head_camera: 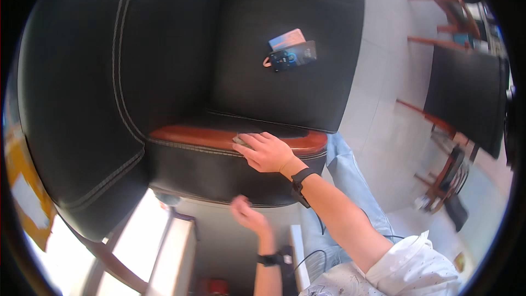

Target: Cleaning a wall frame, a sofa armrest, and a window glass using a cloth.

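My right hand point(265, 152) presses a small greyish-brown cloth point(243, 142) against the glossy reddish-brown wooden armrest point(193, 136) of a black leather sofa point(263, 94). Most of the cloth is hidden under the fingers. Lower down, my left hand point(248, 216) hangs in the air beside the outer side of the armrest, apart from it. Its fingers look partly curled, and blur hides whether anything is in them. Both wrists wear black bands.
On the seat lie a pink-and-blue box point(287, 40) and a dark printed packet point(303, 53) with a small black device point(279, 61) with a pink loop. Wooden-framed black chairs point(468, 98) stand at right on the pale tiled floor point(374, 78). Dark cables point(314, 253) hang near my legs.
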Demonstrator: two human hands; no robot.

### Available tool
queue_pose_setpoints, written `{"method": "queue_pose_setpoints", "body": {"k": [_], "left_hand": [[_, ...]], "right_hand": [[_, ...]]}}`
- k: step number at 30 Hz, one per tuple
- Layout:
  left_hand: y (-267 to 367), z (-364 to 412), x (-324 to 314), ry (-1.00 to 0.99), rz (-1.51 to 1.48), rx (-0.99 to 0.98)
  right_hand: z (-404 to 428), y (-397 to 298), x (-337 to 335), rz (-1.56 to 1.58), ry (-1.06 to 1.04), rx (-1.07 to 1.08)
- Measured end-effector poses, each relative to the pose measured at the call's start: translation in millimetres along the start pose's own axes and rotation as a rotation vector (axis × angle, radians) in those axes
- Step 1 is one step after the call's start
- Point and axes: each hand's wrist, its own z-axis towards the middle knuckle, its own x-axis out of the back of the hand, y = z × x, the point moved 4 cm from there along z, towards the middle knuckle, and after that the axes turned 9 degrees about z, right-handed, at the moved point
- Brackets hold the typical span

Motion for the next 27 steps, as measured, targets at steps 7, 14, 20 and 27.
{"method": "queue_pose_setpoints", "body": {"k": [7, 14, 20, 27], "left_hand": [[120, 192, -37, 0.017, 0.897, -1.272], [119, 201, -43, -0.015, 0.853, -1.265], [145, 210, -48, -0.256, 0.947, -1.504], [158, 214, -65, -0.636, 1.067, -1.498]], "right_hand": [[-5, -3, -15, 0.045, 0.153, -0.096], [0, 1, -6, -0.014, 0.299, -0.245], [-9, -3, -8, -0.067, 0.362, -0.299], [-19, -9, -4, -0.128, 0.429, -0.417]]}}
